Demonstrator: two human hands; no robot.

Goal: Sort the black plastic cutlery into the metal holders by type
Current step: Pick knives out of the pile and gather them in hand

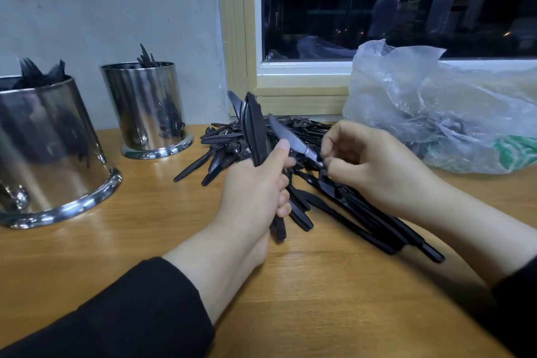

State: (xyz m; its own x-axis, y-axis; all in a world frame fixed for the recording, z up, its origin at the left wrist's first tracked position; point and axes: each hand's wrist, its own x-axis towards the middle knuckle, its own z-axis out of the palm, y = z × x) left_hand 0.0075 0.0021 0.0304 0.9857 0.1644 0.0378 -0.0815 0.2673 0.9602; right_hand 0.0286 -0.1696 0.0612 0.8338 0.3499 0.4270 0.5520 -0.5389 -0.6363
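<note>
My left hand [257, 192] grips a bundle of black plastic knives [255, 128], blades pointing up. My right hand [374, 167] pinches the handle of a single black knife [286, 136], whose blade slants toward the bundle by my left thumb. Behind and beneath both hands lies a pile of black cutlery [343, 200] on the wooden table [145, 241]. Two shiny metal holders stand at the left: a near one [49, 148] with forks sticking out, and a far one [148, 107] with a few black pieces showing.
A crumpled clear plastic bag [441, 113] lies at the right against the window frame [290, 87]. A grey wall stands behind the holders. Bare wood stretches between the holders and the pile.
</note>
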